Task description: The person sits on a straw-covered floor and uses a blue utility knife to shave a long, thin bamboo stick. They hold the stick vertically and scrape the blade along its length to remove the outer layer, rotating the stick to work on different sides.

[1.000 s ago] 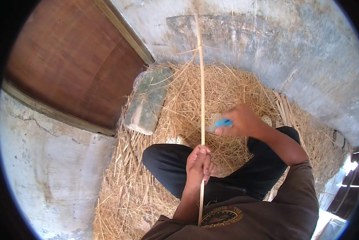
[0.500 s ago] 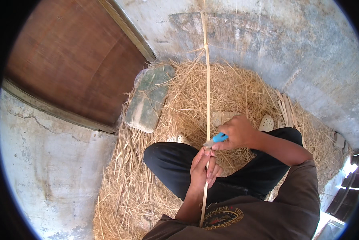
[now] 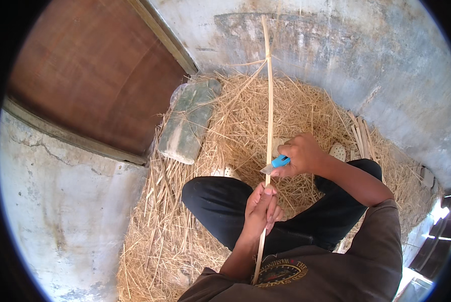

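Note:
A long, pale bamboo strip [image 3: 270, 103] runs from my chest up past the straw toward the far wall, with thin slivers hanging off it near its far end. My left hand [image 3: 262, 207] is closed around its lower part, above my lap. In my right hand [image 3: 303, 155] is a knife with a blue handle [image 3: 280, 161], gripped in closed fingers. Its short, wide blade [image 3: 267, 169] lies across the strip, a little beyond my left hand. Whether the edge bites into the bamboo cannot be made out.
Loose straw and shavings [image 3: 291, 105] cover the floor around my crossed legs. A greenish stone block [image 3: 189, 123] lies at the left, near a brown door panel [image 3: 94, 75]. Split sticks [image 3: 361, 136] lean at the right. A stained wall [image 3: 336, 45] stands ahead.
My right hand and the knife have moved a little up the strip, away from my left hand. The strip's far end has swung slightly right. My left hand has shifted slightly right.

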`<action>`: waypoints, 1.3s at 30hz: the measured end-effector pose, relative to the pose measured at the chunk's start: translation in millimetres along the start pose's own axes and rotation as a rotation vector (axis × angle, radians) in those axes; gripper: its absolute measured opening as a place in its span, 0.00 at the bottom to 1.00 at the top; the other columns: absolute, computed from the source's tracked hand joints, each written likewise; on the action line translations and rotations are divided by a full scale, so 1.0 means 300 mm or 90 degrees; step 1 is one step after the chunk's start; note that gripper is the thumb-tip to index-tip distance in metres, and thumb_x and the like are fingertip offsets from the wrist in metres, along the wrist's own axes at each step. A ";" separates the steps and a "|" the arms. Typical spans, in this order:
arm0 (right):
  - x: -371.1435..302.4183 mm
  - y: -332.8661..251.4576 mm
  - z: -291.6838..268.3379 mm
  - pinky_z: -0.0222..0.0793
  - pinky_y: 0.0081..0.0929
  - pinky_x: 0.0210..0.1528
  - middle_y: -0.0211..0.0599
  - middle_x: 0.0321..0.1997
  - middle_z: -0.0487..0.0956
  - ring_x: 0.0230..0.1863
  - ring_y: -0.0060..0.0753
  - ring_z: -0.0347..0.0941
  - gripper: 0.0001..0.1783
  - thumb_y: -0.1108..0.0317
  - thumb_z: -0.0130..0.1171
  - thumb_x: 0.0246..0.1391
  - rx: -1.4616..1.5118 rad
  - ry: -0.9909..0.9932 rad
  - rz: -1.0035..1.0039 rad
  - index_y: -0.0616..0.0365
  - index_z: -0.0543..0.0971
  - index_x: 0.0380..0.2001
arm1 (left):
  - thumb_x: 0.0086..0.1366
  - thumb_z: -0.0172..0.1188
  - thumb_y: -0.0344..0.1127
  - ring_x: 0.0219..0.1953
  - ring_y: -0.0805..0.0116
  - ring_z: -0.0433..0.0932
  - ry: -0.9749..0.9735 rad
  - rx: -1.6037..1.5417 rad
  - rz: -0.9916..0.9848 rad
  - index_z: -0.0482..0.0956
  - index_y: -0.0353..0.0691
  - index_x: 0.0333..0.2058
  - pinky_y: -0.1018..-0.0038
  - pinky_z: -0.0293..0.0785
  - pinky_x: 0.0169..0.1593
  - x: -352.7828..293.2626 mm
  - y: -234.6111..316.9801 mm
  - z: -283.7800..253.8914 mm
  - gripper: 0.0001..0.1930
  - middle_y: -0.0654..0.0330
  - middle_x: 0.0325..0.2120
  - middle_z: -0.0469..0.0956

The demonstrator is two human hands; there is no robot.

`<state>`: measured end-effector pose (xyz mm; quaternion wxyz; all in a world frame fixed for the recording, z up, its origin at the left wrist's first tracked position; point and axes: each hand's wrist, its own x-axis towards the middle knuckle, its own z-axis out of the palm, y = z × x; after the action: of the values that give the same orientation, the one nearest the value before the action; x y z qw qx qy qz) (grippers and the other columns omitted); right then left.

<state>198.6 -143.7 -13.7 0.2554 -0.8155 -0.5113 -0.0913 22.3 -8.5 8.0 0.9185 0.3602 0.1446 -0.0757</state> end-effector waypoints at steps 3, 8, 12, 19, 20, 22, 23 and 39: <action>0.021 0.026 0.012 0.60 0.35 0.15 0.34 0.09 0.67 0.11 0.39 0.67 0.36 0.27 0.59 0.39 -0.039 0.074 -0.034 0.53 0.70 0.11 | 0.74 0.41 0.40 0.07 0.79 0.49 0.001 0.010 0.007 0.65 0.41 0.38 0.80 0.48 0.16 0.016 0.019 0.018 0.10 0.68 0.08 0.54; 0.061 0.188 0.002 0.56 0.30 0.12 0.29 0.05 0.64 0.07 0.32 0.62 0.40 0.21 0.52 0.41 -0.101 0.187 0.157 0.51 0.70 0.08 | 0.74 0.41 0.40 0.07 0.79 0.49 -0.049 -0.002 0.002 0.64 0.41 0.38 0.80 0.48 0.16 0.008 -0.013 0.016 0.10 0.68 0.08 0.55; 0.063 0.301 -0.076 0.57 0.31 0.14 0.29 0.07 0.64 0.09 0.32 0.63 0.40 0.22 0.50 0.43 -0.143 0.181 0.063 0.51 0.69 0.10 | 0.75 0.40 0.39 0.06 0.79 0.49 -0.102 -0.003 -0.015 0.64 0.40 0.38 0.80 0.48 0.16 -0.017 -0.033 0.018 0.10 0.68 0.09 0.55; 0.096 0.430 -0.123 0.62 0.35 0.17 0.33 0.09 0.65 0.13 0.39 0.67 0.41 0.22 0.44 0.47 -0.184 0.244 0.139 0.54 0.71 0.15 | 0.75 0.39 0.40 0.06 0.80 0.49 -0.119 0.039 -0.031 0.64 0.40 0.38 0.81 0.48 0.15 -0.021 -0.046 0.023 0.10 0.68 0.09 0.56; 0.104 0.469 -0.133 0.63 0.35 0.18 0.33 0.09 0.66 0.13 0.39 0.68 0.41 0.22 0.43 0.48 -0.197 0.278 0.153 0.54 0.71 0.16 | 0.75 0.39 0.40 0.06 0.80 0.49 -0.123 0.045 -0.035 0.64 0.40 0.38 0.81 0.48 0.15 -0.022 -0.051 0.023 0.10 0.68 0.09 0.56; 0.140 0.508 -0.180 0.67 0.34 0.26 0.31 0.14 0.72 0.20 0.35 0.72 0.38 0.24 0.49 0.47 -0.226 0.133 0.327 0.53 0.76 0.20 | 0.75 0.40 0.40 0.06 0.80 0.49 -0.123 0.049 -0.043 0.64 0.40 0.38 0.81 0.48 0.15 -0.022 -0.060 0.022 0.10 0.68 0.09 0.56; 0.159 0.535 -0.197 0.70 0.33 0.29 0.30 0.17 0.75 0.23 0.33 0.74 0.36 0.26 0.52 0.46 -0.239 0.057 0.410 0.52 0.78 0.22 | 0.75 0.40 0.40 0.06 0.80 0.48 -0.122 0.052 -0.044 0.64 0.40 0.38 0.81 0.49 0.15 -0.023 -0.060 0.023 0.10 0.68 0.09 0.56; -0.116 0.750 -0.256 0.68 0.45 0.52 0.57 0.34 0.80 0.43 0.49 0.77 0.51 0.25 0.37 0.55 0.013 -0.186 0.686 0.73 0.80 0.31 | 0.73 0.45 0.39 0.07 0.83 0.56 0.027 0.366 0.056 0.68 0.38 0.41 0.83 0.51 0.12 0.095 -0.019 -0.015 0.10 0.70 0.10 0.62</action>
<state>389.4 -288.2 -35.3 0.2002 -0.9632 -0.0527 0.1714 46.9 -10.5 -7.8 0.7776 0.6135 0.1209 -0.0661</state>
